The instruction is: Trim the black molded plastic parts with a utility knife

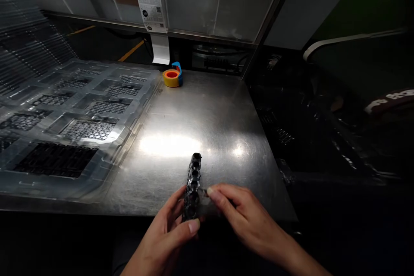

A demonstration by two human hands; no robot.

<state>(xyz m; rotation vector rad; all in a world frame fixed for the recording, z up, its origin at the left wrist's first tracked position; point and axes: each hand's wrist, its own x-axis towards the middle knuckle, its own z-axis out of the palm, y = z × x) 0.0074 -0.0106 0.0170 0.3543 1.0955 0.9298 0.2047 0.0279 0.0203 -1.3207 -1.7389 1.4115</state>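
Note:
A narrow black part with a row of round openings (195, 174) stands on end above the front edge of the metal table. My left hand (173, 226) grips its lower end, with the thumb in front and the fingers behind. Close to the part's right side is my right hand (237, 207), its thumb and forefinger pinched together. A thin dark sliver shows at those fingertips, pointing toward the part. It is too small to name, and I cannot tell whether it touches the part.
On the left lies a clear plastic tray (124, 131) with black mesh parts in its compartments. A yellow tape roll (171, 78) sits at the back of the metal table (220, 108). Behind it hangs a label strip (149, 2). Dark plastic sheeting (320, 138) fills the right side.

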